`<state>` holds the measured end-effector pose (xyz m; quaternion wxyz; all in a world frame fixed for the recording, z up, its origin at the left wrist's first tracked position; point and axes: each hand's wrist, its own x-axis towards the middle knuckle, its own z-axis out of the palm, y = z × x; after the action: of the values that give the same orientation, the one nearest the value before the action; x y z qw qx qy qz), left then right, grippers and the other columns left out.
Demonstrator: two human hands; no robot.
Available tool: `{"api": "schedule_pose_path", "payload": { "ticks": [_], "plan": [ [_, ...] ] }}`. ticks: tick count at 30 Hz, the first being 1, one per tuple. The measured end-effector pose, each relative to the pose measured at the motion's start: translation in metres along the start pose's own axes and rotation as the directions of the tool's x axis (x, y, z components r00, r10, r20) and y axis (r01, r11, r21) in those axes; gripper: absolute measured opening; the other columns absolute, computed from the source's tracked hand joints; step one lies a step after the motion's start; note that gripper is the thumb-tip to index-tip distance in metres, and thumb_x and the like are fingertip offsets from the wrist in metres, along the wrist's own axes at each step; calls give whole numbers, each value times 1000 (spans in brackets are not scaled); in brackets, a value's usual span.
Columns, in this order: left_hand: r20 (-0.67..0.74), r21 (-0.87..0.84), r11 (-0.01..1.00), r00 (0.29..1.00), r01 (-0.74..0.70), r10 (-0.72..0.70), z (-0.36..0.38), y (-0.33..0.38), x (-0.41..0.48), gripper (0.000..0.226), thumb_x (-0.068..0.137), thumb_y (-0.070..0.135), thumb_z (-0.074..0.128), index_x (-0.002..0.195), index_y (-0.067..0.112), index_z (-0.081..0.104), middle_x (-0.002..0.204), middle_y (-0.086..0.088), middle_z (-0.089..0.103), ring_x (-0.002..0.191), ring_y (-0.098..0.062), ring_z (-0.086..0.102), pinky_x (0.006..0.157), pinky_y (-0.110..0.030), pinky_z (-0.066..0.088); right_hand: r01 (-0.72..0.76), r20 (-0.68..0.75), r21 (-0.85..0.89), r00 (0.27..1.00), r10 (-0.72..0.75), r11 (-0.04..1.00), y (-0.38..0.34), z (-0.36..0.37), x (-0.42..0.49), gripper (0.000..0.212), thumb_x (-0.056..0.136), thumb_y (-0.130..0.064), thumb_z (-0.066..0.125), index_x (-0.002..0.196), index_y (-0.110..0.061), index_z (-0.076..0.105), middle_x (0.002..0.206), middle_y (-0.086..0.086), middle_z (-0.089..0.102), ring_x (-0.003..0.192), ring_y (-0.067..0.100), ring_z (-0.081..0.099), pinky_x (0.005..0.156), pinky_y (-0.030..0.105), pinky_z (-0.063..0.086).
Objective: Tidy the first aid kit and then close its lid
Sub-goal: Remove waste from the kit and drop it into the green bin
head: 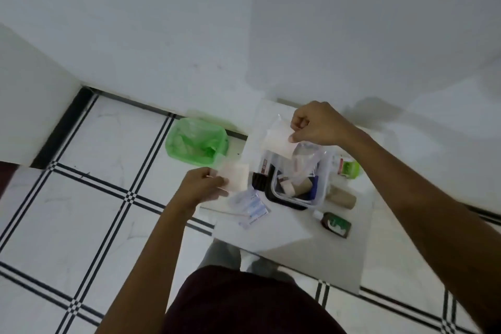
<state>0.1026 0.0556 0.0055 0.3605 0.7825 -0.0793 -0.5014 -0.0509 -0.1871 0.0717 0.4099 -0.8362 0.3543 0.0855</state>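
Note:
The first aid kit (322,192) is a clear plastic box standing open on a small white table (284,236), with rolls and a clear bag inside. Its dark lid (273,198) lies under the box's left side. My right hand (317,125) is raised above the box and pinches a flat white packet (279,141). My left hand (203,184) holds a second white packet (237,173) left of the box, over the table's left edge.
Blue-printed sachets (253,207) lie at the table's left. A brown roll (343,198), a dark green bottle (334,224) and a green-topped container (349,168) sit to the right of the box. A green-lined bin (196,142) stands on the tiled floor by the wall.

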Motion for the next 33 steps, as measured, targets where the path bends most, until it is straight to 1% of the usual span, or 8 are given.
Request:
{"api": "schedule_pose_path", "payload": {
  "ticks": [2,5,12,15,24,28,31,33],
  "plan": [
    [-159,-165,986,987,-15,-12,-18,2,12,15,79,5,68,90,0,61,79,-20,68,51,-11,69,50,-18,51,-111,9,422,993,118,900,-18,7,9,20,68,-12,81,71,-11,61,65,3,63,55,14,56,50,25,43],
    [-236,-294,955,971,-28,-44,-36,10,39,17,78,4,69,91,-1,60,80,-20,67,53,-14,69,48,-21,51,-272,162,666,962,221,695,-48,50,37,18,69,-8,80,72,-8,63,63,9,64,51,14,53,42,22,37],
    [-169,-310,943,969,123,-182,-85,7,137,13,72,0,70,85,-1,68,100,-29,67,92,-42,66,81,-49,55,-449,160,665,866,474,596,-91,173,140,20,70,-15,79,73,-5,63,69,7,61,57,18,55,50,27,44],
    [-95,-396,894,959,211,-268,-115,2,194,9,81,-1,62,89,-3,63,93,-27,67,82,-38,67,68,-37,57,-487,134,614,840,526,621,-97,212,201,22,73,-18,77,65,-13,57,72,1,60,74,20,59,71,32,51],
    [-80,-478,799,888,364,-453,-173,-78,429,4,83,-4,57,80,-7,58,77,-25,61,55,-27,59,39,-23,52,-586,178,541,780,600,603,-50,351,404,37,74,-15,73,51,-14,45,60,5,51,68,23,54,62,31,39],
    [-97,-348,840,875,416,-474,-173,-139,521,9,76,0,65,66,0,67,74,-22,62,55,-24,55,61,-32,55,-633,164,471,747,644,614,-9,418,464,17,78,-14,68,67,-5,59,85,18,64,83,27,63,70,34,46],
    [-206,-34,921,899,389,-387,-164,-167,554,29,76,15,70,96,-6,63,89,-24,63,76,-31,61,81,-38,49,-687,183,394,709,681,611,13,452,485,40,82,-16,67,113,6,58,116,21,64,106,34,62,78,32,49],
    [-322,195,946,928,257,-186,-162,-170,551,42,84,17,61,120,-5,56,118,-24,62,108,-36,59,94,-37,44,-661,107,344,733,672,667,17,462,484,40,83,-13,61,119,5,53,121,20,61,110,36,59,79,33,48]
  ]
}}
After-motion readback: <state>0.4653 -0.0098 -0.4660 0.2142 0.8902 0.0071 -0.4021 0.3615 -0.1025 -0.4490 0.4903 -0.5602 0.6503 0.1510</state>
